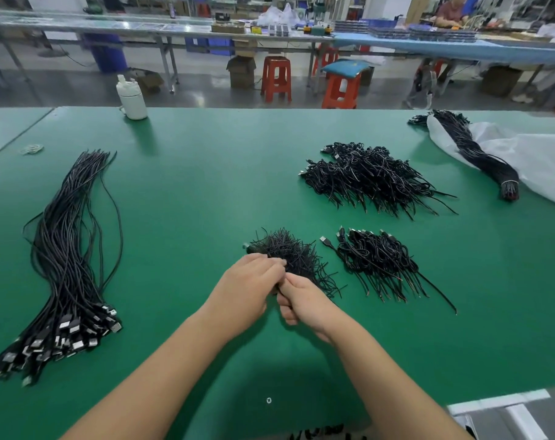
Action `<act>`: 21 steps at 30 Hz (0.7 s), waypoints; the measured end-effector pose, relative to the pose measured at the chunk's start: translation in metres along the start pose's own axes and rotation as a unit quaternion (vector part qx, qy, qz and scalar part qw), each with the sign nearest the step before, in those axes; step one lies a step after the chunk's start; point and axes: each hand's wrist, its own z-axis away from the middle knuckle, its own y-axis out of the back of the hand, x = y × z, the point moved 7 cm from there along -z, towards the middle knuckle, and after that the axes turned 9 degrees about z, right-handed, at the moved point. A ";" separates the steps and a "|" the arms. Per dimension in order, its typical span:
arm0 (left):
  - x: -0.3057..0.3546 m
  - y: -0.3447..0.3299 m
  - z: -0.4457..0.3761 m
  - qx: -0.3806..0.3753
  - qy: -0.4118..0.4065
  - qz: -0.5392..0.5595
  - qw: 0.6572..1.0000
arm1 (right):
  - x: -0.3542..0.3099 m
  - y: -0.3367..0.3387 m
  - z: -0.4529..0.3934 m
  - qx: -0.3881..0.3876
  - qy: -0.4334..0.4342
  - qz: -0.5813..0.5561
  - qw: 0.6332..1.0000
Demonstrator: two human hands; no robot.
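The heap of short black ties (290, 254) is kept right in front of the person, likely so that a tie can be taken without a long reach. A thin black cable (280, 286) is held at the near edge of that heap. The right hand (304, 301) is curled tight round it, knuckles up. The left hand (252, 285) is laid over the heap's near-left edge with fingers bent, but what is pinched under them cannot be told. Just right of the heap the folded cables (377, 262) are piled, and well to its left the long loose cables (69, 249) are laid out, likely kept apart so nothing gets mixed up. Both forearms are stretched forward and brought together at the heap
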 end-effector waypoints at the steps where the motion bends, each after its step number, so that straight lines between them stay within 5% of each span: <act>1: -0.006 0.001 -0.001 0.000 0.041 0.027 0.999 | -0.001 -0.001 0.000 -0.007 0.001 0.002 1.000; 7: -0.028 -0.003 0.004 0.069 0.284 0.195 0.936 | 0.000 -0.001 0.002 0.007 0.000 -0.017 1.000; 9: -0.032 -0.002 0.006 0.084 0.332 0.220 0.913 | -0.006 0.004 0.003 0.039 0.032 0.078 0.996; 13: -0.047 -0.012 0.013 0.056 0.438 0.298 0.846 | -0.021 0.009 0.011 0.106 0.147 0.366 0.913; 17: -0.055 -0.024 0.022 0.012 0.510 0.415 0.753 | -0.026 0.009 0.018 0.129 0.196 0.479 0.846; 21: -0.058 -0.029 0.025 -0.029 0.526 0.442 0.726 | -0.026 0.008 0.020 0.142 0.213 0.523 0.813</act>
